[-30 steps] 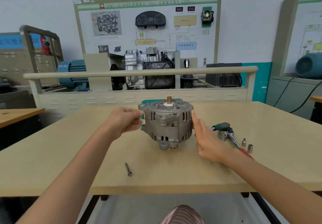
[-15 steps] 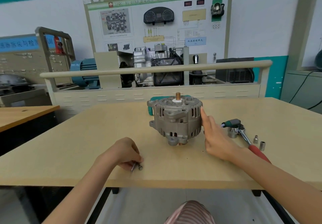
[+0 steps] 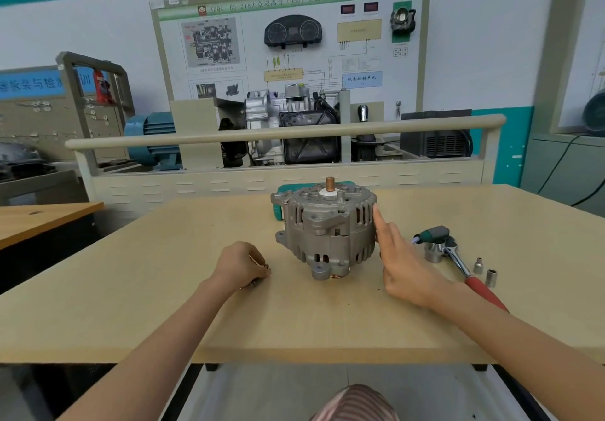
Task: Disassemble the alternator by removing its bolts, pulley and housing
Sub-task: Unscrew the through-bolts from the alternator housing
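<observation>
We see our left hand [image 3: 244, 265] resting on the pale wooden table [image 3: 163, 273], left of the alternator [image 3: 327, 229], its fingers curled tightly around slim metal bolts [image 3: 265, 267] whose ends poke out by the fingertips and under the palm. Our right hand [image 3: 401, 265] has straight, closed-together fingers [image 3: 379, 221] pressed flat against the alternator's right side. The alternator stands near the table's middle, a squat, round casing of dull grey cast metal, ribbed with vent slots and studded with mounting lugs. Its shaft axis points straight up, with a short copper-coloured shaft end [image 3: 330, 183] rising from a white collar on top. To the right, near our right hand, lies a ratchet wrench [image 3: 458, 263] with a shiny steel head and red handle, beside a large socket [image 3: 433, 252] and two small sockets [image 3: 484, 271], all standing on the table.
</observation>
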`<state>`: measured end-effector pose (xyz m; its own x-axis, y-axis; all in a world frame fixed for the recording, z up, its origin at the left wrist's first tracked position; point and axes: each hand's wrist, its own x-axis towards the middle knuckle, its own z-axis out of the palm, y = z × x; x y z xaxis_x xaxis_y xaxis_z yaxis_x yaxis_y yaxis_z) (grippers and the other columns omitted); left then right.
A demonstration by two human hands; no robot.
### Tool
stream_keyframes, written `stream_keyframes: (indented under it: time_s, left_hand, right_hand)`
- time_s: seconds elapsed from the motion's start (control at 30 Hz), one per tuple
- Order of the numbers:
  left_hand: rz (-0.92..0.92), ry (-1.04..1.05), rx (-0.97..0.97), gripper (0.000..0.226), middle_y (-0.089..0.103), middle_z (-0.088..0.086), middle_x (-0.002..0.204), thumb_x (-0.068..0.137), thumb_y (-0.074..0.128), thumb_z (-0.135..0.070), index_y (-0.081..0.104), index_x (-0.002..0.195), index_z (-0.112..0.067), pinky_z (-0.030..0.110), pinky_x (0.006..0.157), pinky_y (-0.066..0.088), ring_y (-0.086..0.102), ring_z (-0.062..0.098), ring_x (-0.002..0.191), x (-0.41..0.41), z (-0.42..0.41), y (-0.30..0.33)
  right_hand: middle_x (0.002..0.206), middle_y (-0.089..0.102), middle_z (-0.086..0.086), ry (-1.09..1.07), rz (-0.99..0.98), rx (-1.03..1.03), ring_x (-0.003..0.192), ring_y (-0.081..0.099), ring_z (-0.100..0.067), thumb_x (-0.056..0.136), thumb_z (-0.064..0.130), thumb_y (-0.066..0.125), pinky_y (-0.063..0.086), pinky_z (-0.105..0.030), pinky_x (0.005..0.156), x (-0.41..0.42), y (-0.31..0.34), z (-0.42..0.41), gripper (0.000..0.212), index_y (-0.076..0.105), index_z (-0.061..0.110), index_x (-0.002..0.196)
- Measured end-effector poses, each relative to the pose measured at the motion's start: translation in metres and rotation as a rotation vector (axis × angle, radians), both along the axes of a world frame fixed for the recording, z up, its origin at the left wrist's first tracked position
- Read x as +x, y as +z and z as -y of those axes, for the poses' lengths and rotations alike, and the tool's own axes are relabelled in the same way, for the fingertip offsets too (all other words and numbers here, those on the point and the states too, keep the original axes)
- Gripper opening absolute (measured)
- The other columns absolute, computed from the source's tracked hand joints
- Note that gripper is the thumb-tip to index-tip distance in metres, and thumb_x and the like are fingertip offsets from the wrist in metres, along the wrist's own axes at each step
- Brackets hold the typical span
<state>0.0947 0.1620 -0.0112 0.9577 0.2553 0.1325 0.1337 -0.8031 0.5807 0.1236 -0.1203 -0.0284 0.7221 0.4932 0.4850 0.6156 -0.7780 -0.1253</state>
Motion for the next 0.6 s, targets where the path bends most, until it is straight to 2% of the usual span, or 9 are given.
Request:
stream_keyframes:
  time_s: [0.07,0.13,0.2,0.3,0.47,0.53,0.6]
  left_hand:
    - [0.045,0.045,0.029,0.007,0.062,0.004,0.068,0.081,0.071,-0.011,0.065,0.086,-0.008,0.011,0.040,0.038,0.056,0.012,0.051,0.011,-0.002,-0.003]
    - [0.067,0.077,0.124,0.010,0.066,0.008,0.089,0.084,0.068,-0.014,0.067,0.092,-0.008,0.018,0.058,0.042,0.061,0.022,0.080,0.021,-0.006,-0.007]
    - [0.080,0.101,0.181,0.013,0.065,0.010,0.104,0.086,0.064,-0.015,0.067,0.096,-0.008,0.025,0.071,0.041,0.059,0.025,0.098,0.029,-0.008,-0.009]
    - [0.083,0.121,0.173,0.015,0.065,0.011,0.108,0.088,0.063,-0.017,0.067,0.098,-0.008,0.027,0.076,0.041,0.057,0.025,0.102,0.038,-0.013,-0.013]
    - [0.074,0.127,0.141,0.031,0.065,0.013,0.109,0.091,0.060,-0.029,0.060,0.113,-0.006,0.029,0.079,0.044,0.060,0.026,0.097,0.038,-0.017,-0.010]
    - [0.174,0.116,0.052,0.033,0.065,0.014,0.112,0.097,0.050,-0.027,0.058,0.118,-0.004,0.030,0.080,0.044,0.060,0.026,0.096,0.036,-0.012,-0.003]
    - [0.339,0.054,-0.131,0.033,0.062,0.014,0.121,0.101,0.040,-0.021,0.056,0.125,-0.004,0.032,0.092,0.042,0.056,0.027,0.109,0.035,-0.004,0.011]
  right_hand:
    - [0.100,0.024,0.002,0.011,-0.014,0.009,0.065,0.032,-0.006,0.080,-0.003,0.056,0.024,-0.020,0.051,0.000,0.000,0.000,0.120,-0.050,0.039,0.119]
    - [0.100,0.025,0.002,0.014,-0.020,0.010,0.065,0.032,-0.006,0.080,-0.003,0.057,0.025,-0.019,0.053,0.000,0.000,0.000,0.121,-0.050,0.039,0.119]
    - [0.098,0.025,0.003,0.016,-0.021,0.015,0.066,0.032,-0.005,0.080,-0.002,0.057,0.025,-0.019,0.053,-0.001,0.000,0.000,0.122,-0.051,0.040,0.118]
    - [0.103,0.028,0.001,0.006,0.006,0.019,0.072,0.034,-0.007,0.081,-0.002,0.056,0.026,-0.019,0.062,-0.001,0.001,0.002,0.120,-0.051,0.041,0.118]
    - [0.108,0.029,0.001,0.008,0.050,0.095,0.080,0.033,-0.009,0.083,-0.003,0.053,0.029,-0.020,0.071,-0.001,0.003,0.007,0.107,-0.034,0.039,0.128]
    - [0.110,0.031,-0.001,0.001,0.054,0.178,0.084,0.036,-0.011,0.082,-0.006,0.052,0.034,-0.023,0.076,-0.001,0.005,0.009,0.101,-0.023,0.033,0.137]
    - [0.111,0.034,-0.004,0.005,0.082,0.286,0.088,0.038,-0.011,0.082,-0.009,0.051,0.036,-0.022,0.081,0.001,0.008,0.009,0.092,-0.005,0.021,0.148]
